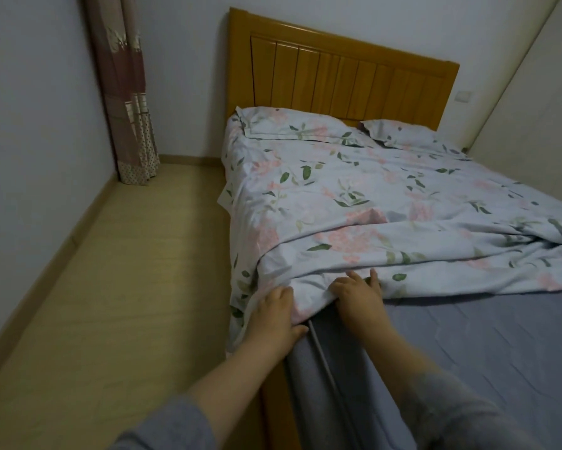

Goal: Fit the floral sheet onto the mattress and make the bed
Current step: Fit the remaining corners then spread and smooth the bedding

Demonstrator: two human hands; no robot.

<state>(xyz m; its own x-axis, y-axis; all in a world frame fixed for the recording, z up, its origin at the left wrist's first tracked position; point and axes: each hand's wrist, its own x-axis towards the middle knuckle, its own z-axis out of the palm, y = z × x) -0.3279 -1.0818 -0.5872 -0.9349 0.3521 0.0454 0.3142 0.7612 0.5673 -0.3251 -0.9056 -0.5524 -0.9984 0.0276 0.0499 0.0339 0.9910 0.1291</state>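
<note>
Nearest, at lower centre, your left hand (274,315) grips the hem of the floral sheet (354,196) where it hangs over the left edge of the mattress (484,345), fingers buried in the cloth. Just beside it, your right hand (357,293) lies on the same hem with fingers straight and spread, pressing, not clasping. At lower right the blue-grey mattress lies bare; the sheet's bunched fold runs across it at mid-frame and covers everything above. Left of the bed, a strip of pale floor (110,287) runs along the wall. Further up, two matching pillows (292,125) rest against the wooden headboard (338,76), and a patterned curtain (127,92) hangs in the upper-left corner.
</note>
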